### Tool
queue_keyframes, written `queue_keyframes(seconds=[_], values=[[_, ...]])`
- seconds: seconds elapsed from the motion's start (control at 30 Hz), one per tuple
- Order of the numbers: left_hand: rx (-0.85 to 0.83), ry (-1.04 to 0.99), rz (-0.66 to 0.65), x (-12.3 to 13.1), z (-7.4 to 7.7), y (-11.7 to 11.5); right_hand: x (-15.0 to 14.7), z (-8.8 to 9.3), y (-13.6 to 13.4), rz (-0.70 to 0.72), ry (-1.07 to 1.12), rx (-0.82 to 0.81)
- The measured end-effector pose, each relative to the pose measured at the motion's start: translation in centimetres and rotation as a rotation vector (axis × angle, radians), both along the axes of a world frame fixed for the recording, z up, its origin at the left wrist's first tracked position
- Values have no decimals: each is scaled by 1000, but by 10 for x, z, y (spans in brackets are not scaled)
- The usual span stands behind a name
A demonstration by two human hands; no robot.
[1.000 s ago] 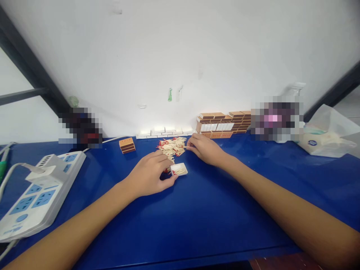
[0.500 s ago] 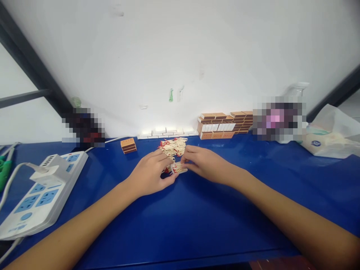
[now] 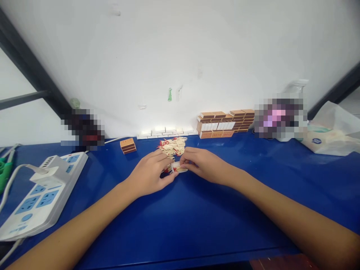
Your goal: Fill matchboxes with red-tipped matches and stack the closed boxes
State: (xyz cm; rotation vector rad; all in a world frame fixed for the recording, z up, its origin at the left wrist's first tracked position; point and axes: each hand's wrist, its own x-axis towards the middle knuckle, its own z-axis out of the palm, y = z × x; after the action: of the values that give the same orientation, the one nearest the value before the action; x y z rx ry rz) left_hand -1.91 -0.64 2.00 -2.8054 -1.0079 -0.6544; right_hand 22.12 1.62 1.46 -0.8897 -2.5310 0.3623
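A small white matchbox tray (image 3: 176, 164) with red-tipped matches (image 3: 180, 170) lying along its near side is between my hands. My left hand (image 3: 153, 170) grips the tray's left end between thumb and fingers. At the right end, my right hand (image 3: 199, 161) has its fingertips pinched together over the matches inside, hiding part of them. Just behind the hands lies a loose heap of matches (image 3: 176, 145), some of it covered by my left fingers.
Stacked brown matchboxes (image 3: 216, 134) stand by the wall, right of a row of white trays (image 3: 165, 133). Three brown matchboxes (image 3: 128, 146) are piled at left. A power strip (image 3: 47, 202) lies far left; a tissue pack (image 3: 323, 142) is at right on the blue table (image 3: 180, 225).
In the tray the matches now lie toward the near side, and its white bottom shows at the far side. My right fingertips have shifted slightly left over it; my left hand stays put.
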Motion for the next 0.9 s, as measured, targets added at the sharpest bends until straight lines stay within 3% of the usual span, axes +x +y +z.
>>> queue_keyframes(seconds=[0.9], values=[[20,-42,-12,-2,-1,2,0,-3,4,-48,128,-74]])
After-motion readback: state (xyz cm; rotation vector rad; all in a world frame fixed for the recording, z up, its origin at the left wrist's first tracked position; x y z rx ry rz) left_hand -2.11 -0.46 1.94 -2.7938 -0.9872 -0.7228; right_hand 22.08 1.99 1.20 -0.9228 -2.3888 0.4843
